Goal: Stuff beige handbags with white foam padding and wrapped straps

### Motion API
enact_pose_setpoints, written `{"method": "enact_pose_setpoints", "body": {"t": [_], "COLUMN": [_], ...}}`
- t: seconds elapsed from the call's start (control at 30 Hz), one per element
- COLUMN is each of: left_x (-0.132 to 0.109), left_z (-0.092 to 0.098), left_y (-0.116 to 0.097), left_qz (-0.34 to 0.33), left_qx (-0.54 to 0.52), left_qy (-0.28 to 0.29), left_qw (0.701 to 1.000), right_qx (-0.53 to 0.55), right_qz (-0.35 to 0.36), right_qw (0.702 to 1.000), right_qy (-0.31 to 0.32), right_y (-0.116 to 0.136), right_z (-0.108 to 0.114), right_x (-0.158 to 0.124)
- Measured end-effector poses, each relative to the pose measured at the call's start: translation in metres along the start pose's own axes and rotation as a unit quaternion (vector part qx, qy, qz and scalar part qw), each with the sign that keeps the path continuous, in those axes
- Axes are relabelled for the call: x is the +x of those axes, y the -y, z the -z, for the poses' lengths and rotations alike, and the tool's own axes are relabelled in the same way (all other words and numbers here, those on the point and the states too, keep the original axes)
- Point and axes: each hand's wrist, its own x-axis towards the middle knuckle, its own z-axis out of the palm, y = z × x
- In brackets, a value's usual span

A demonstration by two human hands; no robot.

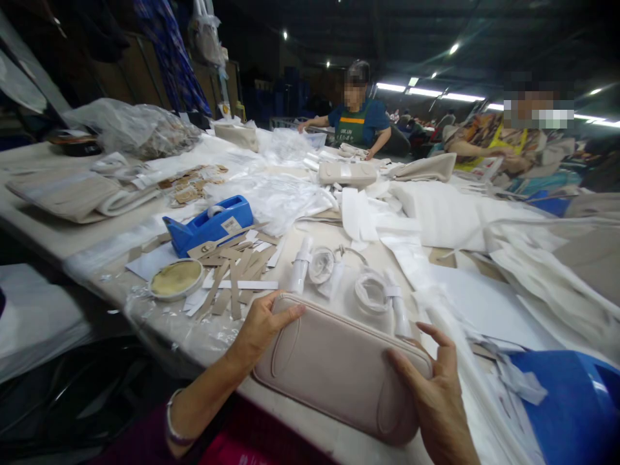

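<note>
A beige rectangular handbag (334,361) with rounded corners is tilted up at the table's front edge, between my two hands. My left hand (261,329) grips its upper left corner, thumb on the front face. At the right end my right hand (433,378) holds it with the thumb on the front and the index finger raised off the edge. Just behind the bag lie a wrapped strap roll (321,265) and a second wrapped roll (372,292), both in white wrapping.
Left of the bag are a blue tape dispenser (210,226), a round tin (175,279) of yellowish paste and scattered beige strips (237,274). White foam sheets (445,213) cover the right side. A blue object (571,400) stands at lower right. Across the table are two people (358,126).
</note>
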Motion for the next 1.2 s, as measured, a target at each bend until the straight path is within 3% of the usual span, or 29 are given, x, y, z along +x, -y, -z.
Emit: {"method": "enact_pose_setpoints", "body": {"t": [0.2, 0.37, 0.5, 0.7, 0.77, 0.83, 0.9, 0.97, 1.07, 1.2], "left_x": [0.014, 0.02, 0.021, 0.011, 0.005, 0.0, -0.004, -0.004, -0.003, -0.001], "left_z": [0.0, -0.006, -0.005, 0.003, -0.001, -0.006, -0.011, -0.013, -0.012, -0.011], "left_y": [0.008, 0.01, 0.007, -0.002, 0.001, 0.008, 0.014, 0.019, 0.022, 0.021], "left_qz": [-0.023, -0.001, 0.012, 0.016, -0.028, -0.13, -0.243, -0.304, -0.322, -0.319], "left_qx": [0.17, 0.316, 0.351, 0.365, 0.406, 0.466, 0.522, 0.561, 0.588, 0.585], "left_qy": [-0.042, -0.086, -0.107, -0.094, -0.13, -0.169, -0.172, -0.148, -0.122, -0.114], "left_qw": [0.984, 0.945, 0.93, 0.926, 0.904, 0.858, 0.8, 0.756, 0.732, 0.737], "right_qx": [-0.063, -0.106, -0.109, -0.104, -0.137, -0.221, -0.327, -0.4, -0.404, -0.351], "right_qz": [-0.034, 0.016, 0.023, 0.013, 0.053, 0.149, 0.275, 0.386, 0.503, 0.538], "right_qw": [0.997, 0.994, 0.994, 0.995, 0.989, 0.963, 0.898, 0.823, 0.764, 0.755], "right_qy": [0.004, -0.007, -0.006, -0.002, -0.005, -0.043, -0.101, -0.115, 0.003, 0.129], "right_y": [-0.007, -0.015, -0.012, -0.015, -0.021, -0.027, -0.027, -0.022, -0.006, 0.011], "right_z": [-0.009, -0.013, -0.014, -0.02, -0.02, -0.019, -0.019, -0.024, -0.047, -0.093], "right_x": [0.014, 0.022, 0.018, 0.009, 0.007, 0.005, 0.001, -0.004, -0.009, -0.001]}}
